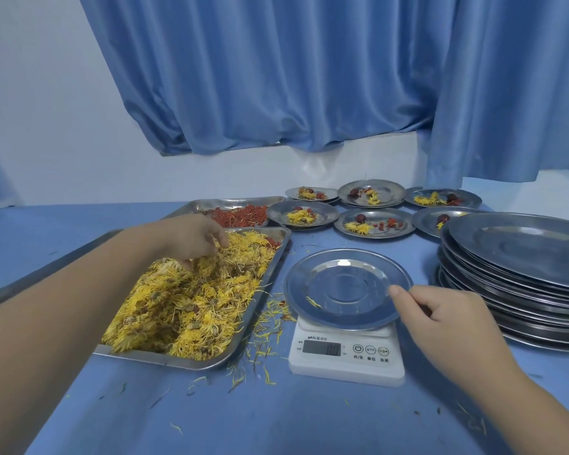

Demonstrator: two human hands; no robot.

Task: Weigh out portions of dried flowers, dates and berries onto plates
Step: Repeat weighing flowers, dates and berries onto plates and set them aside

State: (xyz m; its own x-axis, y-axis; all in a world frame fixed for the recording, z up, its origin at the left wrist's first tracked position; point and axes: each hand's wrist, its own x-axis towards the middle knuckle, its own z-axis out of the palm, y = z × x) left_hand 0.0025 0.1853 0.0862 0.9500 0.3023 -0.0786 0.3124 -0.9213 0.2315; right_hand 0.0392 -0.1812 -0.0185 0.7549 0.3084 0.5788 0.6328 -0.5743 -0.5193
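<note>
Right hand (440,320): thumb and curled fingers pinch rim of steel plate (345,284) on white scale (345,359). Left hand (191,239): fingers curled down into dried yellow flowers (191,303) in near tray (165,360), hold unclear. Behind, red berries (240,215); portioned plates (375,228) beyond; plate stack (523,277) right.

The fingertips of the left grip (191,239) are sunk in the dried flowers (191,307) and do not show. The fingers of the right grip (440,320) lie under the rim of the plate (342,284), out of sight. The right edge cuts the stack of plates (523,257). The digits on the scale (345,356) are too blurred to read.
</note>
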